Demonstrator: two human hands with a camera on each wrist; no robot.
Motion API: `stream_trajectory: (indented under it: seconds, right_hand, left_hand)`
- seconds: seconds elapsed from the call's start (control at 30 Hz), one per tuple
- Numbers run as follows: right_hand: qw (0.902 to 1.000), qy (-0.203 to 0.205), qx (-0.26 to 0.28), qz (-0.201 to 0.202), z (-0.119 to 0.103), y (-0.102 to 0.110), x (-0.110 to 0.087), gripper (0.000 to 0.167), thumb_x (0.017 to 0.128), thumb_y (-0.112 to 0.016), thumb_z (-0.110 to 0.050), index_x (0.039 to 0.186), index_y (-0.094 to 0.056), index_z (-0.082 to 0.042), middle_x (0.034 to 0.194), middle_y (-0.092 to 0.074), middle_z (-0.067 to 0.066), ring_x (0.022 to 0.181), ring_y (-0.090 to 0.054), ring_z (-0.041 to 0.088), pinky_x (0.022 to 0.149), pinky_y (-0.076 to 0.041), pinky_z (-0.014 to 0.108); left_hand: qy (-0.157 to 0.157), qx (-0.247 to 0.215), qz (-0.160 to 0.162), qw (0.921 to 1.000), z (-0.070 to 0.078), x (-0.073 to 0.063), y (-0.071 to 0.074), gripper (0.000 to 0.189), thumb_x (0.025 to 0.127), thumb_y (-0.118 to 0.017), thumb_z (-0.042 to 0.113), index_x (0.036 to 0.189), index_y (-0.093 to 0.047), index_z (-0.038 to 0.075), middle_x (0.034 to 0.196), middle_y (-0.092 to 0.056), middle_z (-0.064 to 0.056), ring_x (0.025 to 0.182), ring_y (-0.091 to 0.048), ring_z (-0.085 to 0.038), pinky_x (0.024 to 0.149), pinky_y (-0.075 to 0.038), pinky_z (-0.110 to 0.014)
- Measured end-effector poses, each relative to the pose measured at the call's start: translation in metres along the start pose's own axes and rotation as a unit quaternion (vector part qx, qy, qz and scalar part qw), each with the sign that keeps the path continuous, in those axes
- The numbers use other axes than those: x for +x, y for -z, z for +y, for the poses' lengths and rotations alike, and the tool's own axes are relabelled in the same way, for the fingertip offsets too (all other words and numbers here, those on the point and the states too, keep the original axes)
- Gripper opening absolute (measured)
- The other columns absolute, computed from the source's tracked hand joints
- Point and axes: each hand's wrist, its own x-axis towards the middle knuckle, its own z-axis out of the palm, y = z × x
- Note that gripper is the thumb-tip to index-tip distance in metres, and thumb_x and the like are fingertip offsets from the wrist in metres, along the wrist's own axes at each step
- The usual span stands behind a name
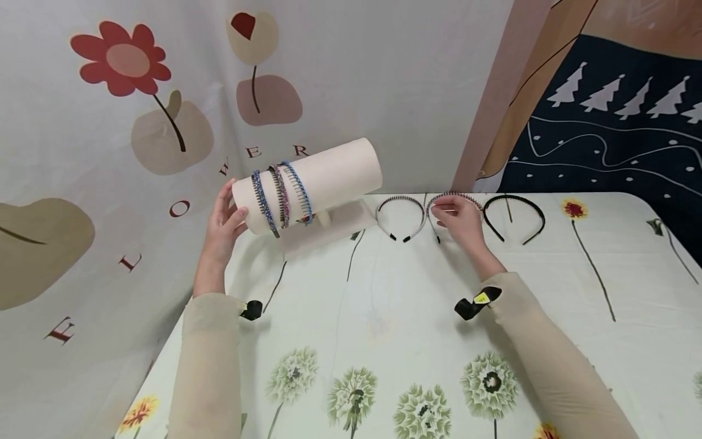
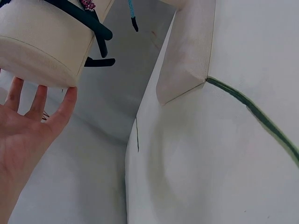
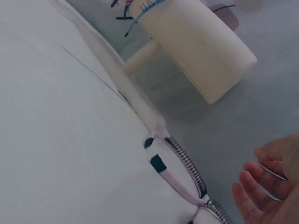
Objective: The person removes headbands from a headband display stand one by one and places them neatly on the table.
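Observation:
A cream cylindrical headband stand (image 1: 340, 174) leans at a slant, carrying a dark blue glittery headband (image 1: 262, 198), a pink beaded one (image 1: 281, 195) and a light blue one (image 1: 298, 190). At its left end, my left hand (image 1: 220, 222) touches the end rim; in the left wrist view the fingers (image 2: 65, 109) are spread and fairly straight against it. My right hand (image 1: 459, 219) is over the middle of three headbands at the table's back. Its fingers are loosely bent, and the right wrist view shows nothing between them. That middle toothed headband (image 1: 473, 200) is partly hidden behind the hand.
A white headband with dark teeth (image 1: 419, 227) lies left of the right hand, a black headband (image 1: 542, 213) right of it. The stand's flat base (image 1: 351, 222) rests on the flower-print tablecloth (image 1: 384, 329). A printed curtain (image 1: 384, 73) hangs directly behind the table.

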Motion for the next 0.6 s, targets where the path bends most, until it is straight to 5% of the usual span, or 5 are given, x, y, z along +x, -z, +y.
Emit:
stream_trajectory:
  seconds: [0.3,0.6]
  right_hand:
    - [0.9997,0.010,-0.006,-0.023,-0.014,-0.023,-0.007,0.031,0.096,-0.065,-0.015,0.123,-0.064,0.000,0.118,-0.068,0.020,0.101,-0.068,0.026,0.077,-0.057,0.017]
    - [0.9989,0.020,0.002,-0.042,-0.029,-0.049,-0.011,0.028,0.095,-0.067,-0.016,0.120,-0.066,-0.003,0.115,-0.070,0.016,0.093,-0.067,0.014,0.077,-0.056,0.018]
  left_hand:
    - [-0.002,0.001,-0.003,1.0000,0.013,-0.010,-0.006,0.068,0.098,-0.058,0.020,0.158,-0.026,0.027,0.164,-0.027,0.004,0.135,-0.044,-0.011,0.093,-0.049,-0.017]
    - [0.006,0.011,0.001,0.9999,0.013,-0.007,-0.006,0.067,0.098,-0.060,0.023,0.156,-0.028,0.031,0.164,-0.027,0.006,0.140,-0.040,-0.016,0.095,-0.047,-0.020]
